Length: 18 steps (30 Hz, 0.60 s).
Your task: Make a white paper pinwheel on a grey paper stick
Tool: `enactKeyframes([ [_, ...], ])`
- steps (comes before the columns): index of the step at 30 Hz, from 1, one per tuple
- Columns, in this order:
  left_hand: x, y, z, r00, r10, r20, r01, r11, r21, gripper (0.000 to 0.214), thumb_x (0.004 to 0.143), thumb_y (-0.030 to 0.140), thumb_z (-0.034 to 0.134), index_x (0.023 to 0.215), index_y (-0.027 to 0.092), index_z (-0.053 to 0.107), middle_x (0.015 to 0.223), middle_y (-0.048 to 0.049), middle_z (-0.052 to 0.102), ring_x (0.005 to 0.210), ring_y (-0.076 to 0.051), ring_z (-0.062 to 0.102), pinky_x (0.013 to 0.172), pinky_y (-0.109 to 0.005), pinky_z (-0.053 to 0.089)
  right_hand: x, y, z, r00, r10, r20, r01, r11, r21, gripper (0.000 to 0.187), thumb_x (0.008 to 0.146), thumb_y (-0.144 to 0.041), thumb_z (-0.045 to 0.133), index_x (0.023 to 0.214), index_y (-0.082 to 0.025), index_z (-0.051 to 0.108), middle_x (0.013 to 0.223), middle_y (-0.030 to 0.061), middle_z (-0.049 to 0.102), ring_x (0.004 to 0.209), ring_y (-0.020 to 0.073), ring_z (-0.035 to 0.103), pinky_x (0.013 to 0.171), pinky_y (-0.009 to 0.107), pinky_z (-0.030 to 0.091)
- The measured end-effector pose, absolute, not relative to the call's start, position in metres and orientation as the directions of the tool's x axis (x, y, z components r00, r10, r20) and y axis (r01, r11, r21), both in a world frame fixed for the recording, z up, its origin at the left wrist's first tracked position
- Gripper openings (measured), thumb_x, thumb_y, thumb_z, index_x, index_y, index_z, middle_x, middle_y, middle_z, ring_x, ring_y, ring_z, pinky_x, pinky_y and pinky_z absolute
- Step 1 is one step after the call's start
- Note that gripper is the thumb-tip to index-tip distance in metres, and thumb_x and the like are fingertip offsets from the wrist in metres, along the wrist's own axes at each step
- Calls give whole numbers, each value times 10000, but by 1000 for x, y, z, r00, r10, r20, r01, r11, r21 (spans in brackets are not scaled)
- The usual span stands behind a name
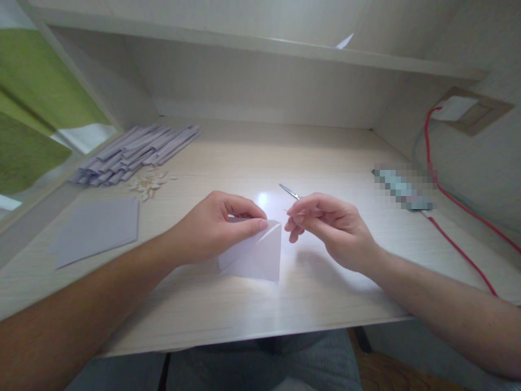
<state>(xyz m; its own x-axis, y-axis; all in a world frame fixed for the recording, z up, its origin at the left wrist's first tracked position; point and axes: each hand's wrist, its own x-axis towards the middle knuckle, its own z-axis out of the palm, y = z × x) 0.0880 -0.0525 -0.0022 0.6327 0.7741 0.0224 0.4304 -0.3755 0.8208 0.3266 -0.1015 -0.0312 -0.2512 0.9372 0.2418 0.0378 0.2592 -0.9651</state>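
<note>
My left hand [228,222] pinches a folded sheet of white paper [254,260] between thumb and fingers, tilted above the desk. A crease runs near its upper right corner. Just right of that corner is my right hand [325,228], thumb and index finger pressed together. A tiny pale sliver shows at those fingertips, too small to name. Beyond the right hand lies a pair of scissors [290,191], its handles hidden behind the fingers.
Rolled paper tubes [138,149] are piled at the back left, beside small pale pieces [148,183]. A paper stack [100,228] lies nearer. On the right, a blurred phone [401,187] and a red cable [459,252] lie below a wall socket [474,111]. A shelf [260,43] spans above.
</note>
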Motion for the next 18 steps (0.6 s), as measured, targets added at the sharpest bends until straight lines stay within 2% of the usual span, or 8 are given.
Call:
enactKeyframes([
  [4, 92, -56, -1, 637, 767, 73, 420, -425, 802, 163, 896, 286, 660, 881, 238, 815, 881, 34, 803, 822, -142, 707, 732, -217, 488, 324, -102, -27, -273, 949, 159, 182, 213, -960, 134, 944, -214, 631, 939, -160, 753, 830, 39, 735, 749, 152, 691, 708, 288, 542],
  [7, 95, -57, 0, 611, 785, 105, 417, -431, 800, 155, 887, 280, 667, 868, 229, 812, 863, 31, 798, 797, -134, 702, 717, -211, 486, 321, -104, -25, -348, 937, 13, 317, 131, -939, 168, 877, -319, 732, 874, -150, 735, 715, 9, 668, 666, 131, 600, 597, 256, 460],
  [10, 95, -56, 0, 548, 827, 126, 415, -399, 818, 161, 879, 299, 675, 843, 211, 804, 835, 17, 790, 768, -136, 690, 685, -210, 485, 319, -105, -27, -423, 904, -67, 410, 125, -904, 209, 867, -319, 729, 750, -151, 685, 626, -24, 571, 589, 101, 495, 532, 243, 370],
  [14, 91, -51, -1, 502, 857, 112, 402, -347, 848, 201, 862, 355, 684, 836, 187, 790, 823, -15, 776, 756, -158, 684, 653, -222, 488, 321, -103, -30, -436, 899, -37, 391, 152, -907, 183, 901, -285, 665, 771, -156, 672, 623, -21, 565, 586, 108, 489, 542, 252, 362],
  [18, 86, -45, -2, 576, 815, -61, 386, -205, 899, 175, 824, 347, 695, 814, 192, 777, 778, -23, 761, 703, -174, 683, 599, -234, 493, 323, -101, -29, -374, 927, 15, 338, 151, -929, 181, 892, -304, 676, 778, -164, 678, 639, -18, 554, 589, 112, 467, 527, 249, 352],
])
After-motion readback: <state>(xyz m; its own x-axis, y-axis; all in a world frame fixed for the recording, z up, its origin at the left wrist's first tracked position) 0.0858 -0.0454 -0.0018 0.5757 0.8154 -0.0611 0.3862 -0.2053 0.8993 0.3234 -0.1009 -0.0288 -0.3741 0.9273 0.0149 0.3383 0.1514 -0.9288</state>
